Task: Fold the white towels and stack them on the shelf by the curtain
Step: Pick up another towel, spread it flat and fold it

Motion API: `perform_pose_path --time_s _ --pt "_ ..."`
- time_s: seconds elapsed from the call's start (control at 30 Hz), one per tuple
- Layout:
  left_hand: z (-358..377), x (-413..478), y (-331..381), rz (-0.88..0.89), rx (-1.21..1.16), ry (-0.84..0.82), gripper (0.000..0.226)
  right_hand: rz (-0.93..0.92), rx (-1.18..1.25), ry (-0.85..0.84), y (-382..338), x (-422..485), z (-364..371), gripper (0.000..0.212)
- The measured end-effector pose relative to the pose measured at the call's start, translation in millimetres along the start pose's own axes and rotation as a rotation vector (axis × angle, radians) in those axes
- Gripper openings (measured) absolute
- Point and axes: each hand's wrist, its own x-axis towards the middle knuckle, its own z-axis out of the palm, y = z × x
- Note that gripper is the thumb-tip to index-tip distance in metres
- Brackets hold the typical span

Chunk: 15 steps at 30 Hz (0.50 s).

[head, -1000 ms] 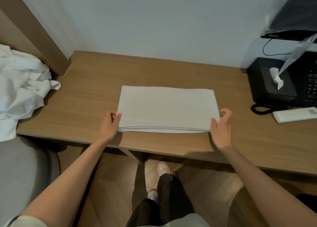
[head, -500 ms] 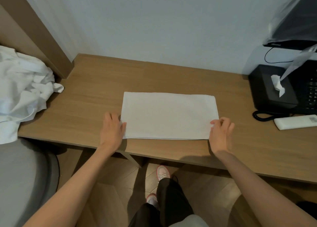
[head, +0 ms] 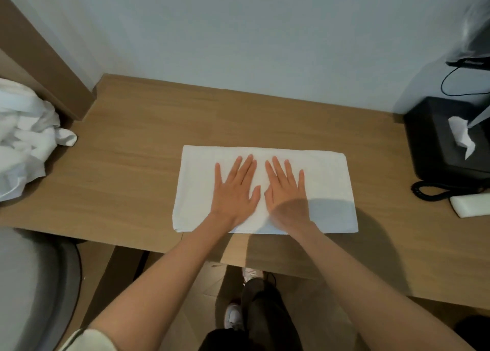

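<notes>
Desk (head: 127,186): towel (head: 328,180) pressed flat by left hand (head: 234,195) and right hand (head: 286,194), fingers spread. Smoothing step judged; another fold is called for. Heap (head: 23,143) at nine o'clock.

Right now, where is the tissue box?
In the head view, the tissue box sits at the far right of the desk by the wall, right of the towel and just behind the remote.

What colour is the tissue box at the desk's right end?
Black, with a white tissue sticking out of the tissue box; the head view shows it.
</notes>
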Motion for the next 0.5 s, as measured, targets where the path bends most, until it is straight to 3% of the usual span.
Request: perform_pose_path --time_s 0.2,0.3,0.5 --pt "-0.1 13.3 -2.6 0.009 0.101 0.002 0.074 -0.035 0.069 0.050 7.2 13.0 -2.4 0.060" --pt "-3.9 16.0 -10.8 0.005 0.055 0.033 0.068 0.026 0.123 0.064 21.1 15.6 -3.4 0.057" --pt "-2.4 7.8 -33.4 -0.166 -0.017 0.096 0.058 0.200 0.097 0.117 79.1 9.3 -5.6 0.053"
